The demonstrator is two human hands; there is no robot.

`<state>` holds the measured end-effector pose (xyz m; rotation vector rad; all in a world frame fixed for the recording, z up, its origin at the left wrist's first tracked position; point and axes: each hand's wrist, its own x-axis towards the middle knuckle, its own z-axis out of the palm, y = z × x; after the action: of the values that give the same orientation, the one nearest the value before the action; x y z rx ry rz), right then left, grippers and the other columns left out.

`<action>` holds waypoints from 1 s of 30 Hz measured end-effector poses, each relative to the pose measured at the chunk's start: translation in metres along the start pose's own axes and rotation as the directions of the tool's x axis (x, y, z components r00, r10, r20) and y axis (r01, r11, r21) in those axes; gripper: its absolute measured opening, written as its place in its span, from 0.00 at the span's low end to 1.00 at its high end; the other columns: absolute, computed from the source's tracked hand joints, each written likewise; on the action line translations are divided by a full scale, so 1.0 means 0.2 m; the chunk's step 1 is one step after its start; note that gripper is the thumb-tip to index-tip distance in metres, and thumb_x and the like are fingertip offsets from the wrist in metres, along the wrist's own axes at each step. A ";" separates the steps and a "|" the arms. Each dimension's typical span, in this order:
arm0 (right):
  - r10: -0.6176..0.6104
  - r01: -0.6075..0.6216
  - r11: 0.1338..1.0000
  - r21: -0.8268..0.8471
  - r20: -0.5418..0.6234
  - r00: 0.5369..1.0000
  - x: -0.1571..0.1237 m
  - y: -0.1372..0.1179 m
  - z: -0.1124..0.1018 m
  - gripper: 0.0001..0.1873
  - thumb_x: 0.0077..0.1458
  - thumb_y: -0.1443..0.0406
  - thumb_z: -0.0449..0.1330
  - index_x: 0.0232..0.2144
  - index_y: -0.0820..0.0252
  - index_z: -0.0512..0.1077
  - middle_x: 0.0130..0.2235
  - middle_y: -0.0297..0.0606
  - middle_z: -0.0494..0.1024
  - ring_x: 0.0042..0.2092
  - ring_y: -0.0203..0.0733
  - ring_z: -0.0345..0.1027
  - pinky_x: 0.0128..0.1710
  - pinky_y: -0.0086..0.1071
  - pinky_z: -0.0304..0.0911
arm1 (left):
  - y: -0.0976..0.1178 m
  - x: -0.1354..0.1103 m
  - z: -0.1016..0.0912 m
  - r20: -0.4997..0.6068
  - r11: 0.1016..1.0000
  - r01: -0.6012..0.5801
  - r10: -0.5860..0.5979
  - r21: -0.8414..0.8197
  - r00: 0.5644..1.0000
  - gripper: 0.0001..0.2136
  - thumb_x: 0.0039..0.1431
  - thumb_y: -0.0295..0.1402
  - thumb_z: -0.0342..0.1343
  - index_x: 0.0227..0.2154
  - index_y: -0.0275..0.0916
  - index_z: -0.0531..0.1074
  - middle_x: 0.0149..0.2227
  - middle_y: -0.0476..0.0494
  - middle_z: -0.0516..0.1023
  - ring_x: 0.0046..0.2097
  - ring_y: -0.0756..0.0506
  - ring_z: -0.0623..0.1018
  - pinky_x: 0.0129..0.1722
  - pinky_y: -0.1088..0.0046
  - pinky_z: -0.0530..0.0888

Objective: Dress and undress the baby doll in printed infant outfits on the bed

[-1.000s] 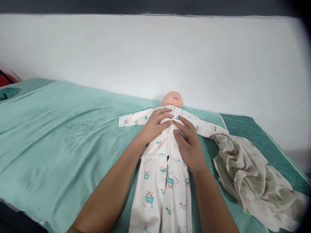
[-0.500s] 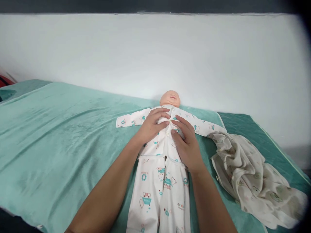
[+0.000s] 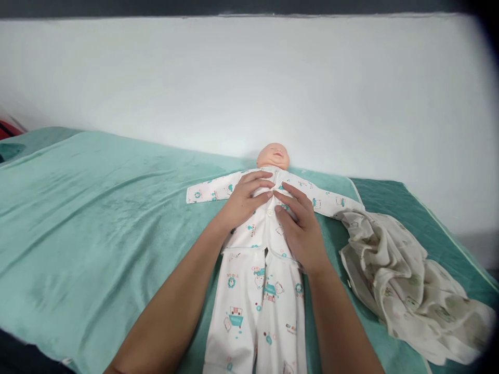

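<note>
A baby doll [image 3: 273, 155] lies on its back, dressed in a white printed baby shirt [image 3: 249, 234] and matching baby pants [image 3: 234, 311]. My left hand [image 3: 249, 195] is on the shirt's chest, its thumb and index finger pinched at the front edge. From the other side, my right hand [image 3: 300, 218] holds the same front opening, fingertips meeting the left ones. The button between them is mostly hidden by my fingers. Just below shows another white button [image 3: 270, 213]. Both shirt sleeves are spread out sideways.
Beneath the doll is a light green blanket [image 3: 117, 223], with a darker green quilted cover [image 3: 384, 195] at the right. A crumpled pale printed cloth [image 3: 405, 280] lies by the right sleeve's end. Behind the doll's head rises a white wall [image 3: 249, 78].
Both hands stay at the same spot on the shirt front, with only tiny finger shifts. The view has tilted very slightly.
</note>
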<state>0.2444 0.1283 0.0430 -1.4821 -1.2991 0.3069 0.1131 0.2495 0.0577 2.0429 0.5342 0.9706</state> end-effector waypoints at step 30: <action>0.154 -0.139 0.970 0.197 -0.066 0.986 0.00 -0.01 0.00 0.08 0.58 0.59 0.60 0.40 0.52 0.72 0.62 0.36 0.68 0.57 0.49 0.64 0.55 0.45 0.60 | 0.11 -0.14 0.00 -0.012 0.995 0.006 -0.005 0.102 1.000 0.04 0.63 0.32 0.55 0.34 0.43 0.74 0.61 0.45 0.70 0.67 0.42 0.62 0.67 0.53 0.58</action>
<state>0.2433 0.1278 0.0448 -1.4131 -1.0662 0.4515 0.0970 0.2184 0.0618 2.1259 0.6063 0.9701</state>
